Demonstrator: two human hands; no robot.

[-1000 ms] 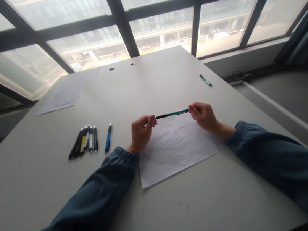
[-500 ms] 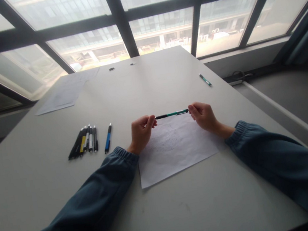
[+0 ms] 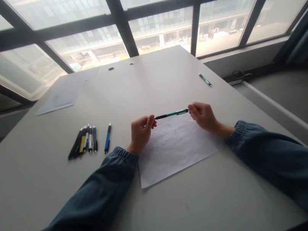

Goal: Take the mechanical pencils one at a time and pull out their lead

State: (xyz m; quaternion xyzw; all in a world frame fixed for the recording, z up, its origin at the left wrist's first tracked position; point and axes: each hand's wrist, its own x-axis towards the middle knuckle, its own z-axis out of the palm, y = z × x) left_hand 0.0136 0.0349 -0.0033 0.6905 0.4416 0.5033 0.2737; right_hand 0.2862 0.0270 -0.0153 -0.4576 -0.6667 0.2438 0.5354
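A green and black pen (image 3: 172,114) is stretched level between my two hands, above the far part of a white sheet of paper (image 3: 183,155). My left hand (image 3: 141,131) pinches its black end between thumb and curled fingers. At the clip end, my right hand (image 3: 202,115) is closed on the pen in the same way. Both tips of the pen are hidden by my fingers. Faint pen marks cover part of the sheet, which lies on the table between my wrists.
Left of my hands lie several pens (image 3: 84,141) side by side, with a blue and black pen (image 3: 108,138) apart from them. Another green pen (image 3: 205,79) rests near the table's right edge. Papers (image 3: 60,94) lie at the far left of the white table (image 3: 168,213), before the windows.
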